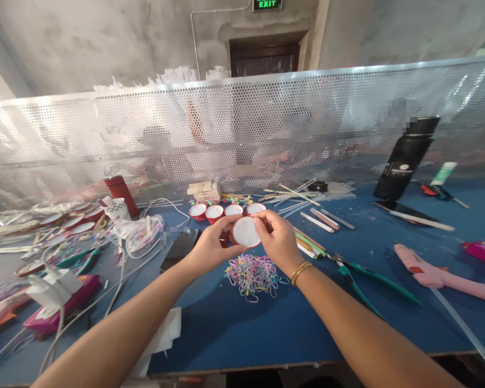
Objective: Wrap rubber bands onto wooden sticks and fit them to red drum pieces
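Note:
Both my hands hold one small round piece with a white face and a red rim (246, 231) above the blue table. My left hand (216, 240) grips its left edge between thumb and fingers. On the opposite edge, my right hand (278, 237) pinches with thumb and forefinger; a gold bracelet circles that wrist. Just beyond, several similar red cups with white tops (214, 214) stand in a row, small coloured bits behind them. A heap of pastel rubber bands (254, 276) lies below my hands.
Green-handled pliers (359, 275) and a pink glue gun (440, 275) lie right, near a black bottle (406, 159). Left are a red flask (122, 195), cables and a magenta power strip (64, 307). Sticks (317, 221) lie mid-table; a perforated metal screen (242, 134) runs behind.

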`<state>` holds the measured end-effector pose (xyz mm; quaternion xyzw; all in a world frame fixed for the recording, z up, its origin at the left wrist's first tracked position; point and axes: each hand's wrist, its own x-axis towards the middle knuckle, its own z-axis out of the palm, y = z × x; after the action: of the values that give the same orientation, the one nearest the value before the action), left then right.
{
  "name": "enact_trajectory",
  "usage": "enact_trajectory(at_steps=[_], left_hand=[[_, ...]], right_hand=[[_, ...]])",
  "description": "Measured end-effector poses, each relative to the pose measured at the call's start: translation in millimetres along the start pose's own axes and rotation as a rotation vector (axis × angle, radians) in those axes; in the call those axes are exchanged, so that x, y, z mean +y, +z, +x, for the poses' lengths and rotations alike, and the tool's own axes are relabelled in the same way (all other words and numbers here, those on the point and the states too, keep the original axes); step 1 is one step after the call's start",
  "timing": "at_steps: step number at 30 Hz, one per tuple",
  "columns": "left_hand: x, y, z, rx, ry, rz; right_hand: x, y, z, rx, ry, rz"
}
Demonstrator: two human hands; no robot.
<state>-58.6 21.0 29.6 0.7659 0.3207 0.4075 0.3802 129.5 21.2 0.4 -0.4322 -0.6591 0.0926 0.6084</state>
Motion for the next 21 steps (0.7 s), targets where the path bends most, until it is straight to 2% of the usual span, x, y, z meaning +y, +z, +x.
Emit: enact_trajectory(at_steps=[5, 21], left_hand=[[5.1, 0.5, -1.4, 0.011, 0.003, 0.036], [0.5, 0.5, -0.6, -0.044, 0.003, -0.163]], right_hand=[[-0.7, 0.8, -0.6, 0.005, 0.011, 0.014], [2.1, 1.0, 0.2, -0.006, 0.039, 0.072]])
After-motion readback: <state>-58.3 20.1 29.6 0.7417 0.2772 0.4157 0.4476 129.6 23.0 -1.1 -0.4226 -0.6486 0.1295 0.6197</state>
